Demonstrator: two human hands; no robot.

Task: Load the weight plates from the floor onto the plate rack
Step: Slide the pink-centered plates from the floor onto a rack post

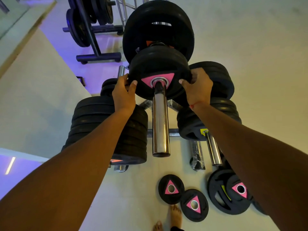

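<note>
On the rack's top peg: a small black rubber weight plate with a pink triangle around its steel-ringed hole (pixel 159 75) sits threaded on the long chrome peg (pixel 161 124), well up from the peg's open end and against other small black plates behind it.
Left hand: my left hand (pixel 124 90) grips the plate's left rim, thumb on the front face, fingers curled around the edge.
Right hand: my right hand (pixel 197 87) grips the right rim the same way, thumb tip on the face; a thin red thread (pixel 193 105) circles that wrist.
Behind the held plate: a much larger black plate (pixel 158 24) hangs further back on the same rack.
Lower left peg: a thick stack of black plates (pixel 106 130), an orange triangle showing on the nearest one.
Lower right peg: several black plates (pixel 191 127), the front one with a yellow-green mark, on a shorter chrome peg (pixel 213 150).
Floor, by my bare feet (pixel 175 217): two small black pink-triangle plates (pixel 171 189) lie flat, touching each other.
Floor, right: another pink-triangle plate (pixel 240 190) rests on a wider black grip plate (pixel 218 195), partly hidden by my right forearm.
Far left background: a second dark rack holding plates (pixel 90 27).
</note>
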